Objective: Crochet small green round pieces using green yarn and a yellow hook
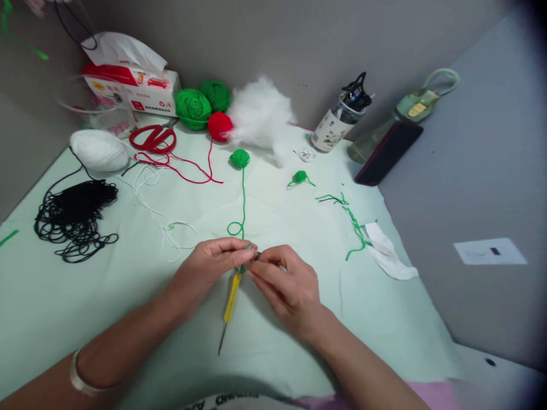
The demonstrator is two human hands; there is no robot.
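Observation:
Close together near the middle of the table, both my hands are closed at a small piece of green yarn work [241,269], mostly covered by the fingers. My left hand [209,262] pinches it between thumb and fingers. A crochet hook with a yellow handle [232,297] points down toward me from beneath the left fingertips, its grey end free. My right hand [293,282] has its fingertips pressed together beside the left thumb, at a tiny dark thing too small to name. A green strand runs from the work, through a loop, up to a small green yarn ball [240,159].
Black yarn [77,210], a white yarn ball [98,150] and red scissors [152,139] lie left. Behind are green yarn balls [194,108], a red ball [220,126], white stuffing [260,114] and a pen jar [335,128]. A phone [390,154] leans right, near green scraps [352,222].

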